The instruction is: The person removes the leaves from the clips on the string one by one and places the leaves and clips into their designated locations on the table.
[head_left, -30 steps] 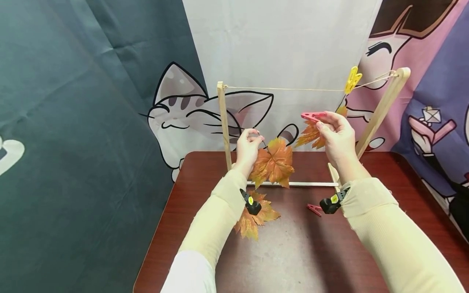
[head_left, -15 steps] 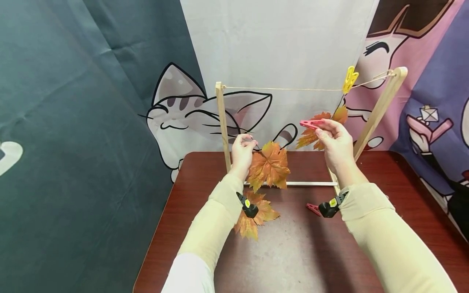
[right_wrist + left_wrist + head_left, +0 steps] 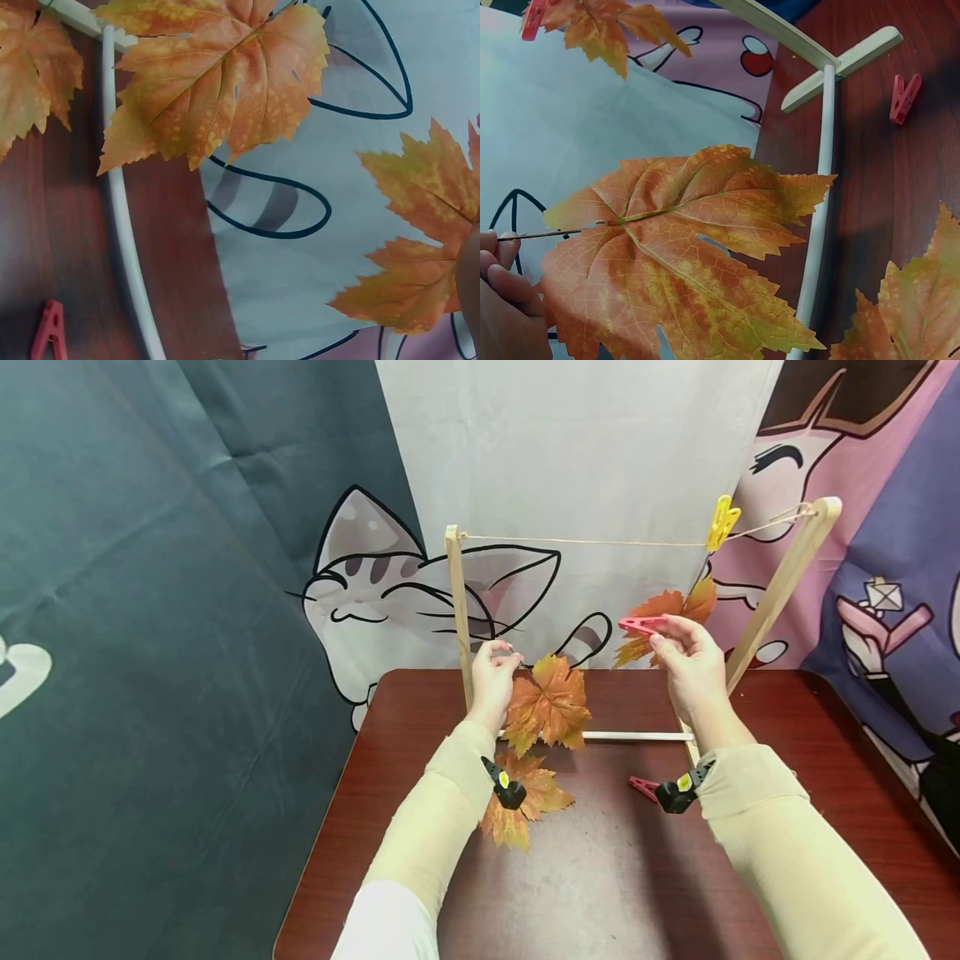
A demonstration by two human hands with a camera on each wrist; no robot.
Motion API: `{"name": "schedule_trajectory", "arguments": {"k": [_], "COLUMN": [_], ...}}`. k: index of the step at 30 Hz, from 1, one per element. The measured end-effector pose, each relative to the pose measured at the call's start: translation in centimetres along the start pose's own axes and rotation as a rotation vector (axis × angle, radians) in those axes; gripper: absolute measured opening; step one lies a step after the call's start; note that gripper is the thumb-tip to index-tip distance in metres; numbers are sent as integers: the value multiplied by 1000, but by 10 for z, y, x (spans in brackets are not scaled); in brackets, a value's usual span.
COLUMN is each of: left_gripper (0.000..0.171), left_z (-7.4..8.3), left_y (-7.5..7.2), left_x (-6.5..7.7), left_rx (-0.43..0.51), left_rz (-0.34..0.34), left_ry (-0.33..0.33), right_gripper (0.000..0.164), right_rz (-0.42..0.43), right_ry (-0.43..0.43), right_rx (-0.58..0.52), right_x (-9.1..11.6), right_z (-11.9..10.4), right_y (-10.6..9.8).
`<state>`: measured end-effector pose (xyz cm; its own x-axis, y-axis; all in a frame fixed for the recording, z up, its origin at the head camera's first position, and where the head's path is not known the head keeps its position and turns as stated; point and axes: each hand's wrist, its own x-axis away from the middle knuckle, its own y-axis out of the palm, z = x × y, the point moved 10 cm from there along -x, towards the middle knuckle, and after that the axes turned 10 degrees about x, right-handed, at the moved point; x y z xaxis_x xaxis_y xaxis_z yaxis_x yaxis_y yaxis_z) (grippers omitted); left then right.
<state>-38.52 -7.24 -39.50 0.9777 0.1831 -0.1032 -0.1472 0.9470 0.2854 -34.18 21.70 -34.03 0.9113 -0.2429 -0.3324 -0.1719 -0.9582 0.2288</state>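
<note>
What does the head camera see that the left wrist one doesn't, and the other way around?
Only the head view: the yellow clip, the string and the left post.

Only the left wrist view: the full length of the wooden foot, partly hidden in the head view.

Both: the left hand pinching an orange leaf by its stem, a hanging leaf, a third leaf on the table, the white rod, two red clips.
</note>
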Motion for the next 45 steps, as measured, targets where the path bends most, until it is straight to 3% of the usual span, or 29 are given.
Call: {"name": "schedule_trajectory", "arguments": {"k": [7, 14, 23, 28, 34, 45], "left_gripper": [9, 11, 10, 11, 11, 12], "left_z": [-7, -14, -20, -27, -39, -49], "left_y": [-14, -18, -23, -32, -41, -50], "left_x": [0, 0, 0, 4, 8, 19], "left_rx": [-32, -10, -4, -13, -16, 30], "left_rz": [23, 21, 44, 58, 73, 105], "left_ry": [-7, -6, 22, 2, -16, -45], "right_gripper": [27, 27, 30, 30, 28, 26], "right_rz": [-15, -14, -5, -15, -16, -38], "right_ry": [22, 35, 64, 57, 36, 80], "right_rx": [6, -76, -52, -75, -42, 35], "right_x": [5, 8, 13, 17, 19, 29], "right_z": [16, 22, 27, 34, 40, 58], "right_y": [-3, -11, -20, -17, -17, -25]}}
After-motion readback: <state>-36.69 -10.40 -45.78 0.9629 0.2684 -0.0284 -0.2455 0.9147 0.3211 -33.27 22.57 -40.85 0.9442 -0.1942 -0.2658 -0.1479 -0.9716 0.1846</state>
